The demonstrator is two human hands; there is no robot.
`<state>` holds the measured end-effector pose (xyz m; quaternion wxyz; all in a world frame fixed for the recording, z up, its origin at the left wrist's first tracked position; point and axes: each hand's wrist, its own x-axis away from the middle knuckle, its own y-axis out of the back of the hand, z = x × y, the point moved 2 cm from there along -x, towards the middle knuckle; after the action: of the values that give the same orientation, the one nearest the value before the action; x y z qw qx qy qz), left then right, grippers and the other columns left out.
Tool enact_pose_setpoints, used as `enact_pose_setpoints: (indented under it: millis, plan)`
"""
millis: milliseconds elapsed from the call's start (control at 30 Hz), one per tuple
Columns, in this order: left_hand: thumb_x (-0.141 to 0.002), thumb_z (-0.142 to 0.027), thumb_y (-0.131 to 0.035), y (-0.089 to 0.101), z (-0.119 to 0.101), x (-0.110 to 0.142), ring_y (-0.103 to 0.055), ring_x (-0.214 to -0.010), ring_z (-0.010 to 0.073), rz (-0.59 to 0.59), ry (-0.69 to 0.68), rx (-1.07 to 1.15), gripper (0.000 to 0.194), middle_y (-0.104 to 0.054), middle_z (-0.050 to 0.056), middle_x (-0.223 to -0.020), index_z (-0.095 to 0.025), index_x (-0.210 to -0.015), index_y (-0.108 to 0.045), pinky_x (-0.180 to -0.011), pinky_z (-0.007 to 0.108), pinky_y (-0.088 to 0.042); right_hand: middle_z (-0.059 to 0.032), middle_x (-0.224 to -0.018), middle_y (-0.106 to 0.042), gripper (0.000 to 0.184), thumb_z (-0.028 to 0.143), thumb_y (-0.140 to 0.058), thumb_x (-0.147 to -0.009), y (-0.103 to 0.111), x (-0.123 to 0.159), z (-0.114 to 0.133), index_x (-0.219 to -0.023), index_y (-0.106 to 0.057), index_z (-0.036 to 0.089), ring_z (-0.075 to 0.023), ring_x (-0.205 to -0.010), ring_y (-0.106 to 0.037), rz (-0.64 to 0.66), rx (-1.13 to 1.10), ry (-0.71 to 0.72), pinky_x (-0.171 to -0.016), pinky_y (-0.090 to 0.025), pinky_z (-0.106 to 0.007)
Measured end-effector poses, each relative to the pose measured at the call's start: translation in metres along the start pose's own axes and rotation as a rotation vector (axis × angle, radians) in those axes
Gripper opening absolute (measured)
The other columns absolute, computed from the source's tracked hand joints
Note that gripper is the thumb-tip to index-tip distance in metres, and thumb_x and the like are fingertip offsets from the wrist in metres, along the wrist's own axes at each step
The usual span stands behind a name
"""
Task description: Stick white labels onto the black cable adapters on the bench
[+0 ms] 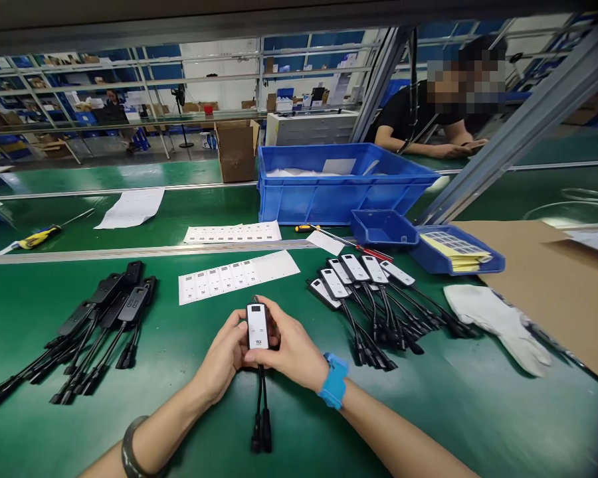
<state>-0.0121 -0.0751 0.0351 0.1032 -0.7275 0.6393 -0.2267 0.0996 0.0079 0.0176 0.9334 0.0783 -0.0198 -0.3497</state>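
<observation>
Between my two hands is a small black controller box with a white label on its face; two black cables with connectors hang from its lower end toward me. My left hand grips its left side, the thumb near the label's edge. My right hand wraps its right side, thumb at the bottom of the label. Just beyond lies a sheet of white labels, its right part bare backing. At the left is a pile of black boxes without white labels. To the right lie several boxes with white labels, cables toward me.
A large blue bin stands at the back, with small blue trays in front of its right side. A white glove lies beside cardboard. Screwdrivers and another label sheet lie farther back. A person sits across the bench.
</observation>
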Motion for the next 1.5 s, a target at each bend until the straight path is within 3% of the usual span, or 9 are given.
enact_pose_setpoints:
  millis: [267,533,633,733,900,1000,1200,1333,1500]
  plan:
    - [-0.091,-0.043,-0.052,0.004,0.009,-0.005,-0.067,-0.074,0.0214,-0.031,-0.020,-0.169,0.041,-0.065,0.008,-0.088,-0.018,-0.120,-0.037,-0.065,0.032,-0.054,-0.0083,-0.107,-0.062,0.054,0.030,-0.040,-0.094,0.001,0.001,-0.006,-0.145,-0.031,0.017,-0.0181,-0.083,-0.057,-0.044,0.093,0.112,-0.073,-0.050,-0.032]
    - [-0.096,-0.049,-0.037,0.003,0.001,-0.009,-0.063,-0.098,0.0230,-0.030,-0.039,-0.027,0.050,-0.063,0.012,-0.108,-0.021,-0.136,-0.029,-0.087,0.039,-0.049,-0.0124,-0.122,-0.050,0.077,0.025,-0.057,-0.084,-0.003,-0.002,0.002,-0.150,-0.016,0.022,-0.0251,-0.104,-0.054,-0.133,0.367,0.242,-0.080,-0.054,-0.036]
    - [-0.094,-0.045,-0.042,0.016,-0.007,-0.014,-0.059,-0.106,0.0261,-0.012,-0.145,-0.491,0.049,-0.061,0.014,-0.116,-0.020,-0.135,-0.035,-0.095,0.045,-0.044,-0.0155,-0.128,-0.043,0.060,0.019,-0.046,-0.088,0.022,-0.010,0.006,-0.145,-0.030,0.018,-0.0264,-0.107,-0.053,-0.257,0.636,0.270,-0.089,-0.051,-0.040]
    - [-0.091,-0.033,-0.050,0.039,-0.014,-0.019,-0.043,-0.125,0.0317,-0.184,-0.344,-1.266,0.043,-0.049,0.016,-0.134,-0.018,-0.131,-0.045,-0.105,0.051,-0.033,-0.0217,-0.126,-0.044,0.050,0.017,-0.041,-0.089,0.061,-0.018,0.005,-0.138,-0.040,0.008,-0.0302,-0.102,-0.055,-0.424,0.953,0.108,-0.084,-0.050,-0.043]
    - [-0.093,-0.031,-0.047,0.065,-0.011,-0.028,-0.027,-0.134,0.0409,-0.402,-0.209,-1.864,0.051,-0.035,0.024,-0.143,-0.007,-0.137,-0.039,-0.106,0.060,-0.025,-0.0256,-0.128,-0.048,0.047,0.003,-0.040,-0.084,0.102,-0.023,-0.002,-0.130,-0.049,0.003,-0.0403,-0.115,-0.045,-0.573,1.360,-0.191,-0.093,-0.036,-0.054]
    - [-0.094,-0.030,-0.043,0.067,-0.008,-0.030,-0.030,-0.133,0.0404,-0.388,-0.183,-1.920,0.049,-0.037,0.026,-0.141,-0.006,-0.137,-0.039,-0.106,0.059,-0.026,-0.0230,-0.132,-0.045,0.045,0.003,-0.040,-0.084,0.089,-0.036,-0.003,-0.127,-0.053,0.009,-0.0396,-0.120,-0.039,-0.506,1.309,-0.092,-0.097,-0.027,-0.057]
    - [-0.093,-0.028,-0.045,0.065,-0.009,-0.028,-0.034,-0.130,0.0398,-0.403,-0.226,-1.924,0.046,-0.042,0.026,-0.135,-0.005,-0.133,-0.043,-0.104,0.060,-0.028,-0.0114,-0.111,-0.059,0.031,0.015,-0.049,-0.086,0.038,-0.105,-0.013,-0.113,-0.063,0.020,-0.0259,-0.103,-0.051,-0.208,1.071,0.084,-0.083,-0.039,-0.036]
    - [-0.092,-0.029,-0.047,0.066,-0.009,-0.027,-0.036,-0.128,0.0397,-0.414,-0.242,-1.934,0.044,-0.044,0.025,-0.132,-0.006,-0.129,-0.047,-0.103,0.060,-0.029,-0.0134,-0.102,-0.059,0.018,0.016,-0.054,-0.083,0.027,-0.133,-0.023,-0.095,-0.066,0.014,-0.0276,-0.099,-0.051,-0.249,0.945,0.117,-0.082,-0.039,-0.037]
    - [-0.091,-0.031,-0.051,0.063,-0.009,-0.027,-0.039,-0.125,0.0392,-0.441,-0.238,-1.940,0.041,-0.047,0.024,-0.129,-0.008,-0.124,-0.052,-0.100,0.058,-0.033,-0.0086,-0.092,-0.059,0.013,0.023,-0.052,-0.084,0.037,-0.118,-0.017,-0.079,-0.061,0.016,-0.0236,-0.092,-0.053,-0.393,0.688,0.262,-0.085,-0.041,-0.037]
